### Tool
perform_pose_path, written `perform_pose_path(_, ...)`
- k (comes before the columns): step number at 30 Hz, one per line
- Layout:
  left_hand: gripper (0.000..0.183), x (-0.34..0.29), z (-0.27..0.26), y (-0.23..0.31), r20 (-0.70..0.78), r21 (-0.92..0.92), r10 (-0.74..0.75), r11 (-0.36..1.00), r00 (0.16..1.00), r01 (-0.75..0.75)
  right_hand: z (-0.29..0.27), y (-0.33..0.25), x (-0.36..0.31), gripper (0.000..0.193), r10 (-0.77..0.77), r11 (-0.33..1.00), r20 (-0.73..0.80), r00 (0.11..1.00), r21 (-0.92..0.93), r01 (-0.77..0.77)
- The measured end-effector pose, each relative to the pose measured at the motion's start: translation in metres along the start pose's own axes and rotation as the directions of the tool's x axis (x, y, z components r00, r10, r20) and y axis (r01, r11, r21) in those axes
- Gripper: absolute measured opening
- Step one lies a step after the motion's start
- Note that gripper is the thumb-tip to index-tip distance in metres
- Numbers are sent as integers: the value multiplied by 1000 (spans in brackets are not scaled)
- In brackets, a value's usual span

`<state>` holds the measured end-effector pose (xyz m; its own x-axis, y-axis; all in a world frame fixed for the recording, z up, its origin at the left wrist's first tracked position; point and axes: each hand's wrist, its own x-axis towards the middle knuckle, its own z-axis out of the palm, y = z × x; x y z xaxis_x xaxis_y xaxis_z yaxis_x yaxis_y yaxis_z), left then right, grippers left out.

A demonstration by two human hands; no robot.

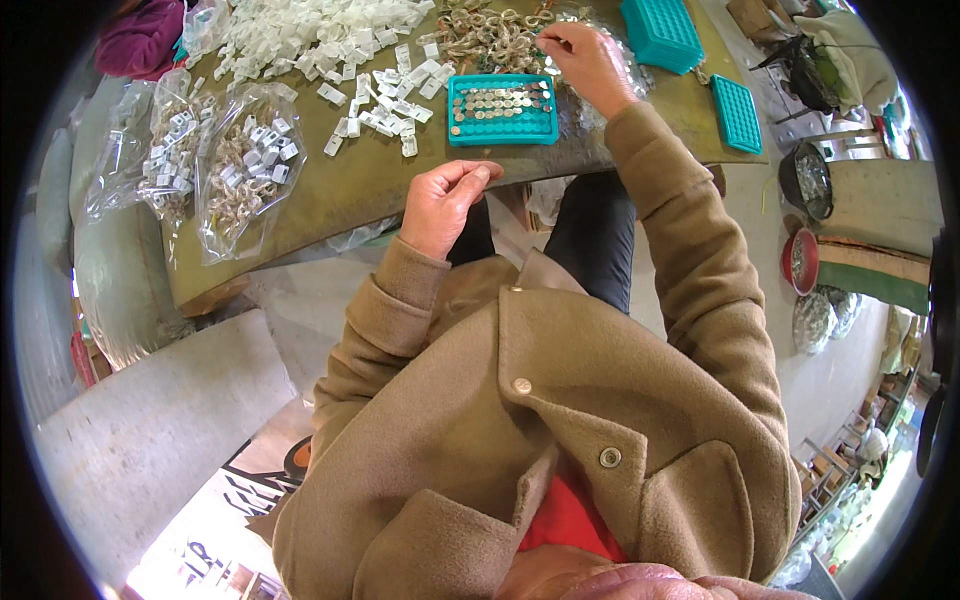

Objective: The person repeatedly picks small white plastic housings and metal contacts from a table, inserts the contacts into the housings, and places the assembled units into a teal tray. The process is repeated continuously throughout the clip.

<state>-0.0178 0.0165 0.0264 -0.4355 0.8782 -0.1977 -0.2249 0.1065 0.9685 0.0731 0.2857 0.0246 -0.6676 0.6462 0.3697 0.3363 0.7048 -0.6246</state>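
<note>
A teal tray (502, 132) lies near the table's front edge, with rows of small round silvery discs (500, 101) in its upper part. In front of it hovers my left hand (440, 207), thumb and fingers pinched together. Whatever is in that pinch, if anything, is too small to make out. My right hand (592, 62) is beyond the tray's right corner, fingertips bent together beside a heap of beige corded pieces (490, 38). Its fingertips hide what they hold, if anything. Shiny small pieces in clear plastic (632, 75) lie under and beside that hand.
Many whitish plastic pieces (310, 35) cover the back left of the table (350, 185). Clear bags of white and beige parts (250, 165) sit at the left. Stacked teal trays (664, 38) and a single teal tray (737, 113) lie right. A red basin (800, 262) stands beyond.
</note>
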Motion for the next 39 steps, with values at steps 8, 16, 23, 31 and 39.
perform_pose_path(8, 21, -1, -3, -2, 21, -11, -35, 999, 999, 35, 16, -17, 24, 20, -54, 925, 138, 989, -365, 101)
perform_pose_path(16, 27, 7, -11, 14, 26, -206, -203, 957, 979, 204, 12, -33, 25, 14, 135, 930, 139, 981, 325, -174)
perform_pose_path(23, 29, 30, -23, 25, -60, -503, -171, 856, 984, 118, 22, -60, 13, 12, 215, 668, 306, 927, 647, -368)
perform_pose_path(31, 31, 29, -36, 9, -84, -560, -208, 819, 975, 126, 39, -90, -15, 13, 214, 631, 416, 884, 632, -450)
perform_pose_path(39, 23, 23, -59, 2, -89, -595, -174, 799, 981, 87, 64, -121, -57, 12, 193, 629, 411, 891, 645, -434)
